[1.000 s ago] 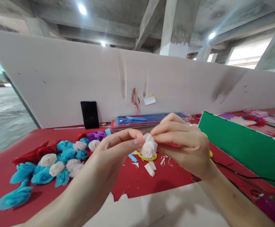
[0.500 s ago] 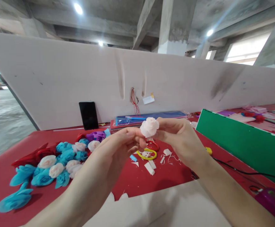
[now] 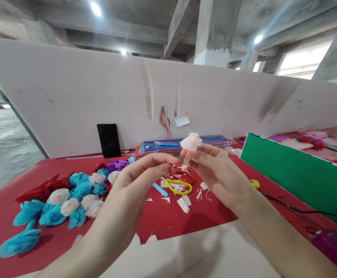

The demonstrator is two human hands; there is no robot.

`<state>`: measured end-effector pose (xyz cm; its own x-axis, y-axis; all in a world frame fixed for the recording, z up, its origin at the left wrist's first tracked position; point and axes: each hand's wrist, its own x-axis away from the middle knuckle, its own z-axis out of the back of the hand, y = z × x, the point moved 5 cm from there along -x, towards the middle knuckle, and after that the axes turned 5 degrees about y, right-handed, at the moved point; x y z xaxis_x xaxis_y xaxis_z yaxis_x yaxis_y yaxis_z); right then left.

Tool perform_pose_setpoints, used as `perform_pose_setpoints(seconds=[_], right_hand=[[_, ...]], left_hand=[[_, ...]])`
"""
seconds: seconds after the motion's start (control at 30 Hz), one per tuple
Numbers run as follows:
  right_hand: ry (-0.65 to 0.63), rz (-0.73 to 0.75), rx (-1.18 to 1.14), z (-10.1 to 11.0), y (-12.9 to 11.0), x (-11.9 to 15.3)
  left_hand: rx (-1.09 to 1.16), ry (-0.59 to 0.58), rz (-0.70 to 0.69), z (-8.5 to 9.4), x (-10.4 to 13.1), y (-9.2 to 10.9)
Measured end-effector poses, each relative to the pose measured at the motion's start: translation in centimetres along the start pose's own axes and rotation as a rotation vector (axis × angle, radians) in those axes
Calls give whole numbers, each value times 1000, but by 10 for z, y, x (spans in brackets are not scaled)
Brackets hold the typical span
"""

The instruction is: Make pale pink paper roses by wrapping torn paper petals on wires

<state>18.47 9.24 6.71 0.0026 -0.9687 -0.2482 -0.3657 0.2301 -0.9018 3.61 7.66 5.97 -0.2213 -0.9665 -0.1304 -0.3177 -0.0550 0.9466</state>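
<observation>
My right hand (image 3: 215, 170) pinches a pale pink flower (image 3: 191, 141) by its base, between thumb and fingers. The bloom has layered, ruffled petals and is held up above the table. Just left of it, my left hand (image 3: 145, 177) is open, its bent thumb and index finger a little apart with nothing visible between them. Below the hands lie scissors with red and yellow handles (image 3: 178, 192), a blue pen-like stick (image 3: 159, 189) and several pale scraps (image 3: 182, 205). Part of the scissors is covered by scraps.
Blue flowers (image 3: 52, 217), pale pink flowers (image 3: 69, 207) and red ones (image 3: 45, 190) are heaped at left on the red table (image 3: 162, 224). A black phone-like slab (image 3: 109, 141) leans on the white partition (image 3: 84, 92). A green board (image 3: 290, 166) stands at right, beside a black cable (image 3: 290, 210).
My right hand has raised the flower slightly up and to the right, tilting it. My left fingers have come away from the flower.
</observation>
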Motion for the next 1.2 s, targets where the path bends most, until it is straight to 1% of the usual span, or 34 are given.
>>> perform_pose_setpoints(seconds=[0.07,0.13,0.23,0.37,0.57,0.8,0.9,1.1,1.2], right_hand=[[-5,-14,-39,1,3,-2],[-23,-29,-74,0,7,-2],[-66,-49,-105,-4,14,2],[-130,-70,-135,-13,18,8],[-208,-87,-171,-22,20,9],[-231,-119,-159,-22,25,9],[-232,-130,-150,-23,25,11],[-224,-135,-197,-26,26,19],[-249,-124,-221,-26,27,20]], left_hand=[[-84,73,-70,2,-2,1],[-141,109,-130,1,-3,3],[-112,65,-166,-3,-4,3],[-53,-9,-107,-7,-2,0],[-21,-48,-20,-8,-1,-5],[1,-104,33,-9,0,-6],[-2,-105,58,-7,0,-9],[-60,-125,11,-8,1,-9],[-98,-134,-4,-11,1,-6]])
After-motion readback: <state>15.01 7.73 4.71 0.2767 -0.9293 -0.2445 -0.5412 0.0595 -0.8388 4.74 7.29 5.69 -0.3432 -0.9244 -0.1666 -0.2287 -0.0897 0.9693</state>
